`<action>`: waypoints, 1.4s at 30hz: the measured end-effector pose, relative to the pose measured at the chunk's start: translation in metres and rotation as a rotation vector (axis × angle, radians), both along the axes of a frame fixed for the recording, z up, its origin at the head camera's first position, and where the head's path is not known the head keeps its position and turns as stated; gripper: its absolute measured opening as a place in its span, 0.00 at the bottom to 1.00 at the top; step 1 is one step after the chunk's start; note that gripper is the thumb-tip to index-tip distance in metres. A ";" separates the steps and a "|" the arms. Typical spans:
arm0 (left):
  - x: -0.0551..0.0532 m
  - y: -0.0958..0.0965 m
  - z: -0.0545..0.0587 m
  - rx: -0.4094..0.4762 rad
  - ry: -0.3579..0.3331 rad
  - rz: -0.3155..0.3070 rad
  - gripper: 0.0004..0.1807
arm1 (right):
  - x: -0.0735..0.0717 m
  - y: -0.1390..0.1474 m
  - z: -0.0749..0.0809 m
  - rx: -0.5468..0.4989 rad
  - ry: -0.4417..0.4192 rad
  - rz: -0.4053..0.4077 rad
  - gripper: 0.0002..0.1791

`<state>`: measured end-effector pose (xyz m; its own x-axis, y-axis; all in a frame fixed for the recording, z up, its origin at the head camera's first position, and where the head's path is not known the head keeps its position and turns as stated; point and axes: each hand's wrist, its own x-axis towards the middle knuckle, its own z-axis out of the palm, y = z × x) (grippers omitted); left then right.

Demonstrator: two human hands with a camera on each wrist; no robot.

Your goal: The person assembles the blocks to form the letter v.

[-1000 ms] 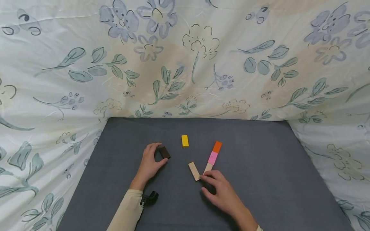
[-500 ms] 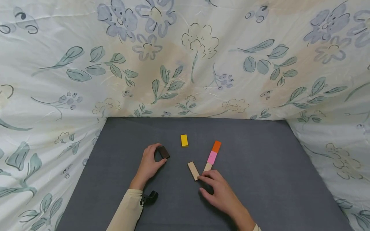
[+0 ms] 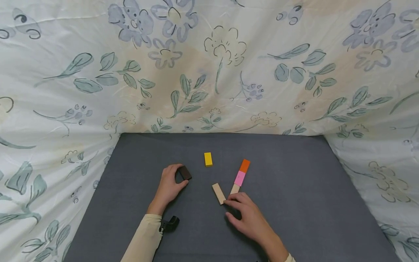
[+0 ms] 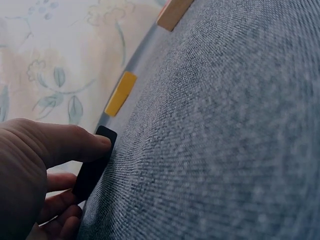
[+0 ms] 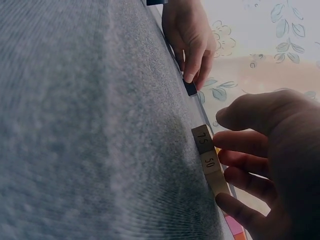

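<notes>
Floral cloth (image 3: pixel 209 69) hangs behind a grey-covered table (image 3: pixel 301 203). Right hand (image 3: pixel 251 220): grip wide, thumb apart, fingertips at the near end of a loose pale block (image 3: pixel 218 193) (whether they press on it cannot be told). Left hand (image 3: pixel 167 185): grip narrow, pinching a dark block (image 3: pixel 185 173) between thumb and fingers, on the table's left part. Black device (image 3: pixel 170 224) noted at the left wrist. Beyond the right hand, a slanting row lies end to end: pale piece (image 3: pixel 234 189), partly hidden, then pink block (image 3: pixel 239 178), then orange block (image 3: pixel 244 166). Yellow block (image 3: pixel 208 159) sits farther back, between dark block and row, touching neither.
</notes>
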<state>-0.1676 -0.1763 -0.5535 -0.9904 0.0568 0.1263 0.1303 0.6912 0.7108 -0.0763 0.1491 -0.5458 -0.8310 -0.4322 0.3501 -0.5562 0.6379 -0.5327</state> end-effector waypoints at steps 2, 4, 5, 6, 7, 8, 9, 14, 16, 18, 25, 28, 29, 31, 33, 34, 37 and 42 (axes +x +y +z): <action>0.000 0.000 0.000 -0.005 0.004 0.003 0.35 | 0.000 0.000 0.001 0.006 -0.008 -0.003 0.20; 0.000 0.000 0.000 -0.006 0.002 0.006 0.34 | 0.000 0.000 0.001 0.012 -0.018 -0.006 0.19; 0.000 0.000 0.000 -0.008 0.002 0.007 0.34 | 0.000 0.000 0.001 0.016 -0.021 -0.008 0.19; 0.000 0.000 0.000 -0.010 0.003 0.007 0.34 | 0.000 0.000 0.001 0.019 -0.023 -0.010 0.19; 0.000 0.000 0.000 -0.009 0.002 0.007 0.34 | 0.000 0.000 0.001 0.020 -0.024 -0.011 0.19; -0.001 0.000 0.000 -0.009 0.001 0.007 0.34 | 0.000 0.000 0.001 0.020 -0.023 -0.011 0.19; -0.001 0.000 0.001 -0.009 0.000 0.007 0.34 | 0.000 0.000 0.000 0.019 -0.021 -0.010 0.19; -0.001 0.000 0.002 -0.006 -0.015 0.005 0.34 | 0.000 0.000 -0.002 0.010 -0.010 -0.008 0.19; -0.001 0.000 0.002 -0.005 -0.020 0.003 0.34 | 0.000 0.000 -0.003 0.009 -0.012 -0.008 0.19; -0.002 0.000 0.002 -0.004 -0.022 0.002 0.34 | 0.000 0.001 -0.003 0.010 -0.016 -0.008 0.19; -0.002 -0.001 0.002 0.000 -0.014 0.005 0.34 | -0.001 0.002 -0.004 0.006 -0.032 -0.009 0.19; -0.002 -0.001 0.002 0.002 -0.009 0.004 0.34 | -0.001 0.002 -0.006 0.001 -0.020 -0.005 0.19; -0.002 -0.001 0.003 0.004 -0.010 0.005 0.34 | -0.001 0.002 -0.006 -0.001 -0.015 -0.003 0.19; -0.002 -0.001 0.004 0.005 -0.018 0.004 0.33 | -0.001 0.003 -0.006 -0.002 -0.016 -0.001 0.19; -0.002 -0.001 0.004 0.009 -0.029 0.003 0.33 | -0.001 0.003 -0.006 -0.001 -0.022 0.000 0.19; -0.002 -0.001 0.004 0.014 -0.034 0.004 0.34 | -0.001 0.003 -0.006 -0.002 -0.022 0.001 0.19; -0.002 -0.001 0.004 0.020 -0.045 0.007 0.34 | -0.001 0.004 -0.007 -0.004 -0.025 0.002 0.19; -0.001 0.000 0.003 0.026 -0.054 0.015 0.34 | 0.000 0.003 -0.007 -0.013 -0.026 0.000 0.19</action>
<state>-0.1690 -0.1760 -0.5505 -0.9965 0.0388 0.0736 0.0805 0.6742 0.7341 -0.0764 0.1520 -0.5533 -0.8400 -0.4279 0.3337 -0.5419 0.6310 -0.5551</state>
